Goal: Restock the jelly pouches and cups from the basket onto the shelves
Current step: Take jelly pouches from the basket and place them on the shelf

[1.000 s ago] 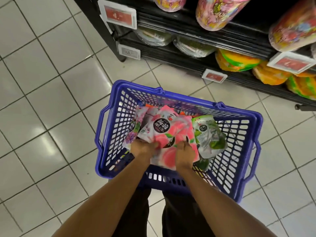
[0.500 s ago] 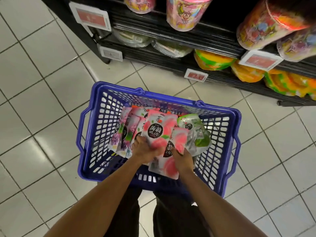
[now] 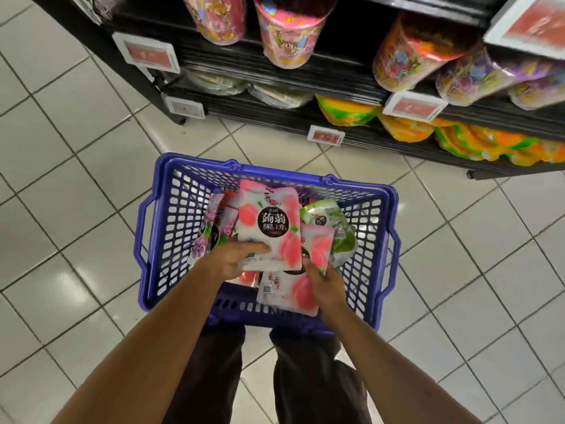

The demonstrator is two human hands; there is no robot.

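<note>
Early stage, by judgement. Left hand (image 3: 232, 260) gripped a peach jelly pouch (image 3: 269, 221) above the blue basket (image 3: 389, 240); right hand (image 3: 326, 285) pinched a second peach pouch (image 3: 316, 249). Grape pouches (image 3: 203, 237) and green pouches (image 3: 334, 224) lay inside, shelves (image 3: 275, 61) awaiting.

A white tiled floor (image 3: 61, 209) with grey grout spreads left and right. Red price tags (image 3: 149, 54) hang far across the scene. 1 pale tag (image 3: 184, 106) sits far left, lower down.

Bright; glary floor tiles (image 3: 65, 275) (blurred edges)
</note>
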